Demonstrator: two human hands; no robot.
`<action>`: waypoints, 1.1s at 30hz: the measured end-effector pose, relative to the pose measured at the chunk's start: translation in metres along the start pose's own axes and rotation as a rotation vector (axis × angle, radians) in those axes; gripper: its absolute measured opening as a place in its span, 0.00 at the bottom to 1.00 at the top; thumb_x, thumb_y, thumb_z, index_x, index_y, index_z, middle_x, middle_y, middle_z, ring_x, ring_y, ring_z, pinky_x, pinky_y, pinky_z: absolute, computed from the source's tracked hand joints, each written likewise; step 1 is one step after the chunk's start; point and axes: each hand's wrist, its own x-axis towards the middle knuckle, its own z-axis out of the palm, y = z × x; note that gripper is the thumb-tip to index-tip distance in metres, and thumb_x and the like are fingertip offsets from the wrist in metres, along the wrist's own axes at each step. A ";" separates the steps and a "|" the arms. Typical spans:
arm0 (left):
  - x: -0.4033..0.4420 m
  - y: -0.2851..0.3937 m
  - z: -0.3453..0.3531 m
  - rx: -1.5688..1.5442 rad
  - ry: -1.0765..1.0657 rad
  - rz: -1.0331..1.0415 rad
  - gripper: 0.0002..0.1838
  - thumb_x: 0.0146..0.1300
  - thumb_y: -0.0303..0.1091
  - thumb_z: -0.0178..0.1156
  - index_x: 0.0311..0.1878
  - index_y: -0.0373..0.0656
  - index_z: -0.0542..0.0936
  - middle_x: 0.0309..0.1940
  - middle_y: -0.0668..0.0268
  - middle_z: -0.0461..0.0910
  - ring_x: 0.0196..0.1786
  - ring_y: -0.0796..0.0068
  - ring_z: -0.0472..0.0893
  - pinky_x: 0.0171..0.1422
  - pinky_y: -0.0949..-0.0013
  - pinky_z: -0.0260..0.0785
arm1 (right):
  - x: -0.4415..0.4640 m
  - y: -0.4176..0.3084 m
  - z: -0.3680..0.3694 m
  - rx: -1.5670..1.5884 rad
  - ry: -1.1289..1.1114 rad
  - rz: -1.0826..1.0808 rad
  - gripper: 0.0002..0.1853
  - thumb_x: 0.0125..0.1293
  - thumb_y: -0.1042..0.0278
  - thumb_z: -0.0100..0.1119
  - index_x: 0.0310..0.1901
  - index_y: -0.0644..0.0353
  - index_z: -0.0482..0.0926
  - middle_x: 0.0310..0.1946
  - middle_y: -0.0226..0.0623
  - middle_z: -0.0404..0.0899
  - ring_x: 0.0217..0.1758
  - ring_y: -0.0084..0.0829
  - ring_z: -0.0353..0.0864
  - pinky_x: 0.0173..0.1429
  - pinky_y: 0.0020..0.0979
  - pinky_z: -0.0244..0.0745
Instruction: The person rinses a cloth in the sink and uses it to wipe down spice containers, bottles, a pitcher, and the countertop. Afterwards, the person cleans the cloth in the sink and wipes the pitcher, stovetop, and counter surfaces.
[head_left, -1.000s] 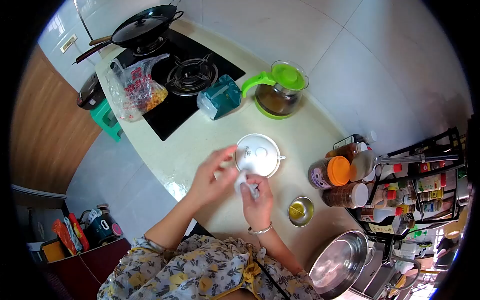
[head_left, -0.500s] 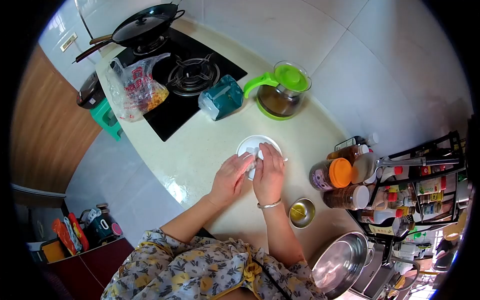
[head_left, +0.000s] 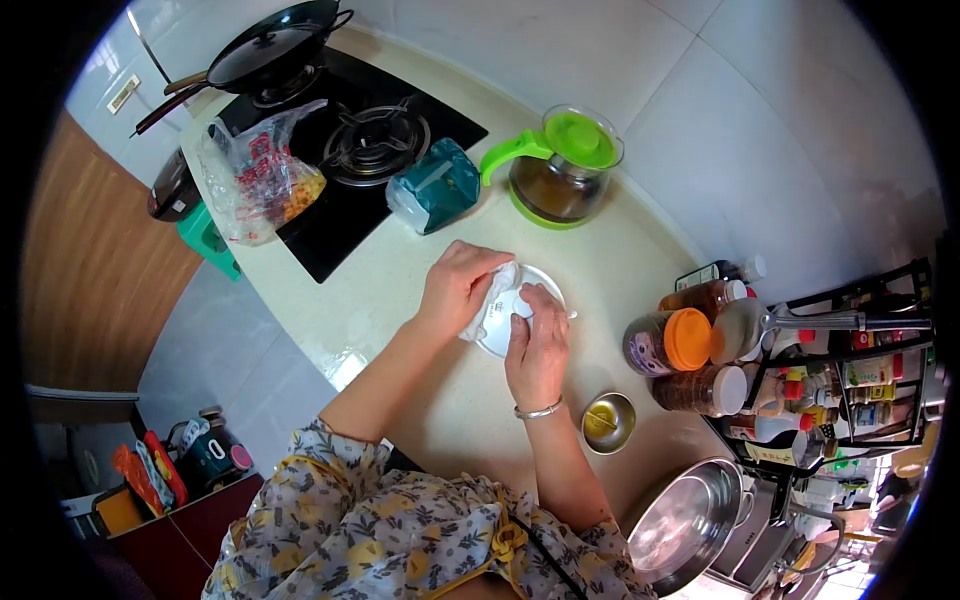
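Observation:
In front of me on the counter lies a round white dish (head_left: 497, 341) with small dark printing and a little tab at its right edge. My left hand (head_left: 458, 288) is closed on a crumpled white tissue (head_left: 490, 305), which lies along the dish's left rim. Over the right part of the dish, my right hand (head_left: 540, 340) has its fingers bent around a small white rounded thing (head_left: 526, 298); my fingers partly cover it, and I cannot tell whether it is separate from the dish. Near my right wrist sits a small metal bowl (head_left: 608, 423) with yellowish liquid.
Behind the dish stand a teal packet (head_left: 447, 187) and a glass teapot (head_left: 560, 185) with green handle and lid. A plastic bag (head_left: 262, 185) overlaps the black stove (head_left: 345, 225), which carries a lidded wok (head_left: 268, 55). Jars (head_left: 664, 342) and a steel pot (head_left: 688, 525) are at right.
My left hand has moved up and left away from my right hand, with the tissue now showing along the dish's rim. My right hand stays near the same spot.

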 end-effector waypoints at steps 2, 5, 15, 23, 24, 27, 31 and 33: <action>0.013 -0.009 0.005 -0.026 -0.139 0.023 0.16 0.51 0.23 0.59 0.44 0.48 0.83 0.36 0.64 0.82 0.40 0.60 0.78 0.44 0.62 0.72 | 0.001 0.002 -0.002 0.002 -0.019 -0.001 0.18 0.58 0.81 0.57 0.51 0.61 0.71 0.52 0.43 0.77 0.58 0.46 0.72 0.63 0.44 0.64; 0.036 -0.013 0.014 0.013 -0.252 0.099 0.15 0.51 0.23 0.59 0.43 0.49 0.83 0.36 0.65 0.82 0.41 0.60 0.78 0.44 0.61 0.72 | 0.002 0.002 -0.005 -0.010 -0.031 -0.005 0.18 0.58 0.80 0.57 0.51 0.61 0.71 0.51 0.43 0.77 0.58 0.45 0.73 0.62 0.43 0.66; 0.059 -0.022 0.020 -0.076 -0.606 0.107 0.15 0.51 0.19 0.56 0.39 0.47 0.85 0.43 0.58 0.82 0.47 0.58 0.80 0.52 0.65 0.73 | 0.002 0.001 -0.002 -0.030 0.011 -0.017 0.16 0.57 0.80 0.58 0.48 0.61 0.72 0.50 0.42 0.77 0.57 0.44 0.73 0.61 0.42 0.67; -0.015 0.003 -0.017 -0.028 -0.210 -0.015 0.19 0.51 0.18 0.55 0.45 0.46 0.84 0.43 0.55 0.82 0.46 0.55 0.79 0.50 0.63 0.73 | -0.001 0.002 0.004 -0.042 0.066 -0.038 0.15 0.58 0.80 0.57 0.48 0.62 0.72 0.50 0.43 0.77 0.58 0.45 0.72 0.62 0.43 0.66; -0.028 0.007 -0.019 -0.010 -0.156 -0.057 0.20 0.50 0.17 0.55 0.45 0.47 0.84 0.44 0.55 0.81 0.45 0.55 0.79 0.49 0.63 0.73 | -0.001 0.002 0.003 -0.037 0.067 -0.043 0.15 0.58 0.80 0.56 0.48 0.62 0.72 0.51 0.43 0.77 0.58 0.45 0.72 0.62 0.43 0.66; -0.074 0.035 -0.027 -0.007 -0.118 -0.101 0.24 0.47 0.14 0.54 0.46 0.47 0.84 0.46 0.57 0.80 0.45 0.56 0.79 0.48 0.63 0.74 | -0.003 0.004 0.005 -0.033 0.073 -0.056 0.16 0.58 0.80 0.56 0.49 0.62 0.72 0.51 0.44 0.76 0.59 0.45 0.71 0.62 0.43 0.66; -0.117 0.059 -0.029 -0.169 -0.269 -0.047 0.25 0.46 0.11 0.55 0.47 0.44 0.84 0.51 0.57 0.76 0.47 0.59 0.79 0.50 0.65 0.74 | -0.004 0.001 0.002 -0.019 0.070 -0.035 0.16 0.58 0.80 0.56 0.49 0.62 0.73 0.53 0.44 0.75 0.59 0.45 0.71 0.62 0.43 0.66; -0.120 0.066 -0.033 -0.244 -0.279 -0.064 0.22 0.49 0.14 0.57 0.47 0.44 0.83 0.51 0.57 0.75 0.45 0.61 0.79 0.48 0.68 0.74 | -0.003 -0.004 -0.005 0.065 0.078 0.032 0.19 0.58 0.79 0.57 0.53 0.61 0.74 0.55 0.44 0.74 0.59 0.45 0.71 0.63 0.43 0.65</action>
